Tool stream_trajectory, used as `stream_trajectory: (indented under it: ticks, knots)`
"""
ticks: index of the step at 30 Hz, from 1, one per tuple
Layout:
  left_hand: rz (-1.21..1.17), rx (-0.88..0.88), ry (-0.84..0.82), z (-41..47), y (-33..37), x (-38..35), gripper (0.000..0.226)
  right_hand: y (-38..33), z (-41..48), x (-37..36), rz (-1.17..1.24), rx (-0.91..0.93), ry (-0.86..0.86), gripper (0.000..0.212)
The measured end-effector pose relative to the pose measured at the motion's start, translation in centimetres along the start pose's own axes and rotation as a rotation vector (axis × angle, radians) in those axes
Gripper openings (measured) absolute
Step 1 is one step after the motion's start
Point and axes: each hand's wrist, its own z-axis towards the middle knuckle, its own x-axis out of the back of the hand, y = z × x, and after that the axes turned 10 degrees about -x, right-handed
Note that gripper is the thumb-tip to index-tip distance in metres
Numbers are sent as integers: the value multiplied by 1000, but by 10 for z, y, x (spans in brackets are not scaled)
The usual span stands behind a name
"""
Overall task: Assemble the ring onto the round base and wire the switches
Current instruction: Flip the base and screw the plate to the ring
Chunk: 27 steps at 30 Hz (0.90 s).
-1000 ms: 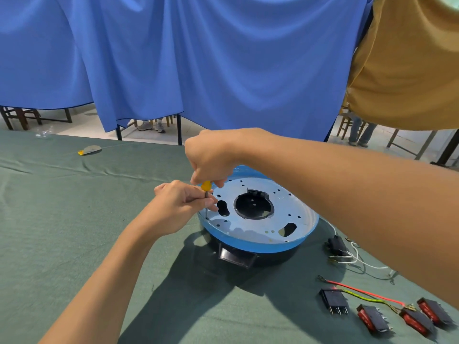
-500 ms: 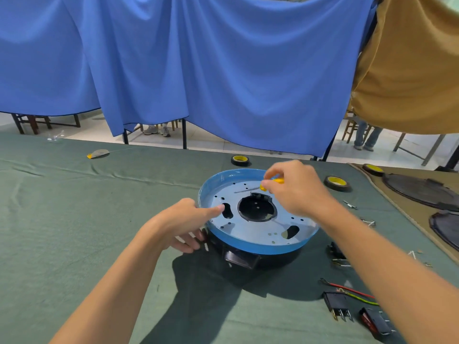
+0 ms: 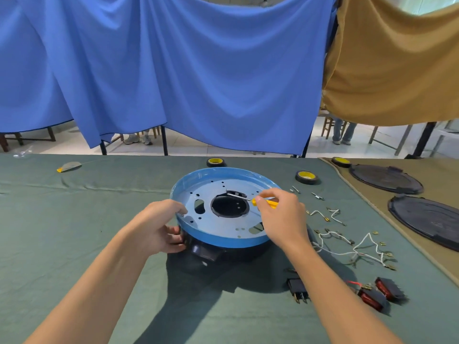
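At table centre, ring seated on dark base, left hand clasping its near-left rim, right hand pinching a yellow screwdriver laid flat, tip over the centre hole. Fastening seemingly mid-way, wiring not begun: switches and white wires loose to the right, well apart from the base. Counted: three switches for sure, three tape rolls, two dark discs, a few loose screws.

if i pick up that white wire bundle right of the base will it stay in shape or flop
The white wire bundle will probably flop: its thin strands lie in loose kinks on the cloth. It is likely light. Its small metal terminals may snag each other.
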Motion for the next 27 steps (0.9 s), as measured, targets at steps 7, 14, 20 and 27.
stream_trajectory:
  ticks: [7,14,20,27]
  knots:
    - [-163,-76,166,-11,-2,-23,16,8,3,-5,73,2,29,15]
    - [-283,-173,336,-18,4,-37,17,12,-3,-10,159,33,21,8]
    - [-315,-294,367,-24,14,-39,28,13,-5,-18,275,-16,97,5]
    - [-230,-648,447,-32,16,-38,57,16,-14,-29,324,-2,37,4]
